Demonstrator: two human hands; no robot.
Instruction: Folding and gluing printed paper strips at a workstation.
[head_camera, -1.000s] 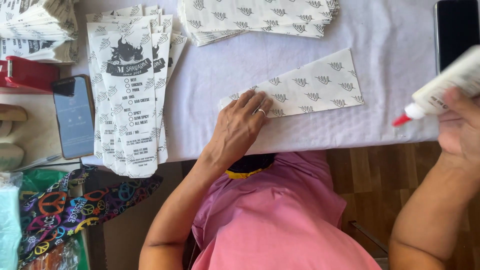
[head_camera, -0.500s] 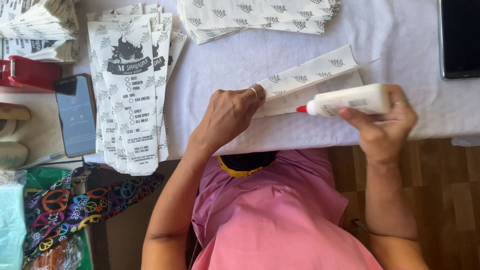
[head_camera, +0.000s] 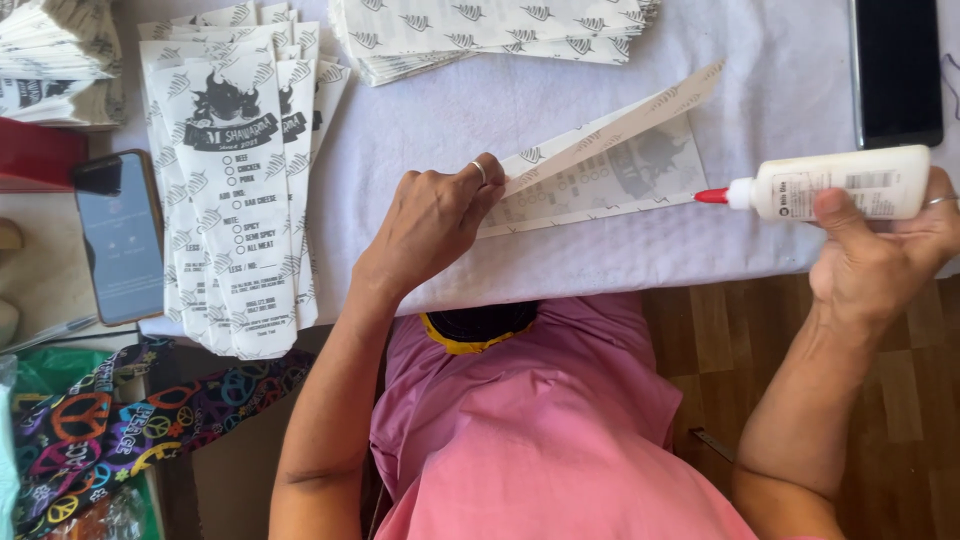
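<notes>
White glue bottle (head_camera: 835, 185) sits gripped in my right hand (head_camera: 885, 250), its red tip touching the lower right edge of the printed paper bag (head_camera: 610, 175) on the pale tablecloth (head_camera: 780, 90). My left hand (head_camera: 430, 225) pinches the bag's upper flap, lifting it open. Finished bags (head_camera: 240, 180) lie stacked beside a phone (head_camera: 118, 235)

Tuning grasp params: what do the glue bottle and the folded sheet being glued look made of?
Glue bottle: likely soft plastic, white and smooth with a slight sheen, red nozzle; right hand wraps it. Folded sheet: thin matte printed paper, probably; its flap lifts in a crisp crease under the left hand. Table cover: looks like woven cloth, faintly textured and wrinkled.
</notes>
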